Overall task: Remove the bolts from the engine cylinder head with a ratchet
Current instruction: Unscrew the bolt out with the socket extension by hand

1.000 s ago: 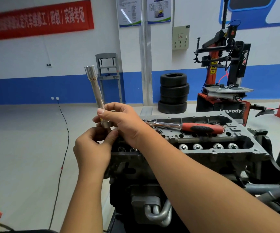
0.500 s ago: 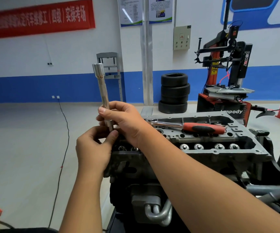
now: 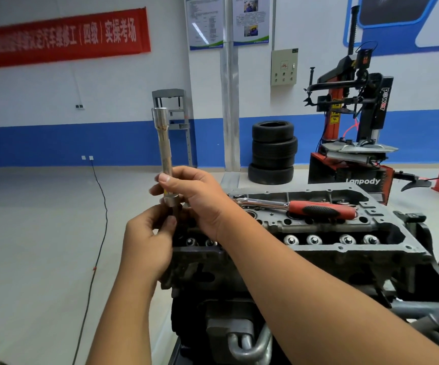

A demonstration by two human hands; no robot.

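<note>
Since the earlier frames, the long silver socket bar (image 3: 165, 151) has swung from a leftward lean to nearly upright, and both hands have stayed closed around its lower end. It now stands left of centre in the frame, its wider cup-shaped top reaching up against the blue wall stripe.

The bar is a polished metal tube with a thicker collar at the top, a faint brownish smear just under that collar, and a stepped, wider section at the bottom where a darker stub (image 3: 175, 216) sticks out below. The right hand (image 3: 194, 196) wraps it from the right, thumb across the front just above the stepped section, fingers curled behind. The left hand (image 3: 147, 241) sits just beneath, its thumb and fingers pinching the dark stub; how the two pieces join is hidden by the fingers.

Behind the hands, across the centre and right of the frame, sits the engine cylinder head (image 3: 318, 233), grey cast metal with many holes and a row of round shiny caps along its near side. The ratchet (image 3: 292, 206) lies on top of it, apart from both hands, chrome head pointing left and red-and-black handle pointing right. No bolt can be clearly made out.

Further back, a stack of tyres (image 3: 273, 152) stands by the wall, with a red and black tyre machine (image 3: 350, 122) at the upper right.
</note>
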